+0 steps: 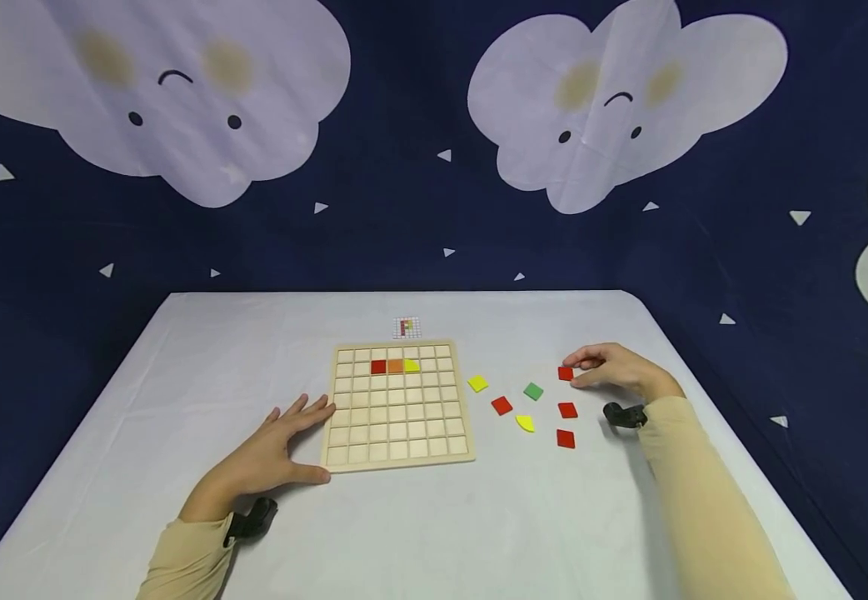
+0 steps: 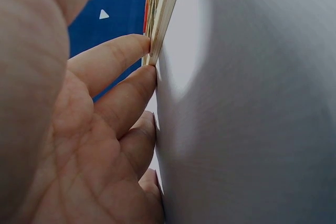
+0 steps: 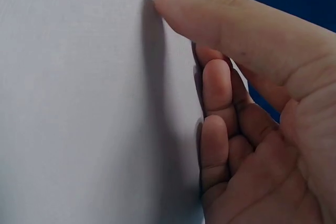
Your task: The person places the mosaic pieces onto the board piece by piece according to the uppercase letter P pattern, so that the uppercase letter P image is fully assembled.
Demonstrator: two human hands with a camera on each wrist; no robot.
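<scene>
My left hand (image 1: 269,454) is spread at the left side of a wooden grid board (image 1: 398,433), with fingertips and thumb right at its edge. In the left wrist view, two fingers meet the board's rim (image 2: 167,17). A red square tile (image 1: 378,367), an orange tile (image 1: 396,366) and a yellow quarter-round tile (image 1: 411,365) sit side by side in an upper row of the board. Over on the right, my right hand (image 1: 621,369) pinches another red square tile (image 1: 566,373) between thumb and index finger; its other fingers are curled against the table.
Between board and right hand lie a yellow square (image 1: 477,383), a green square (image 1: 533,391), a yellow quarter-round (image 1: 526,423) and a red tile (image 1: 502,406). Two more red tiles (image 1: 567,410) lie nearer me. A small pattern card (image 1: 407,327) lies behind the board on the white tabletop (image 1: 254,350).
</scene>
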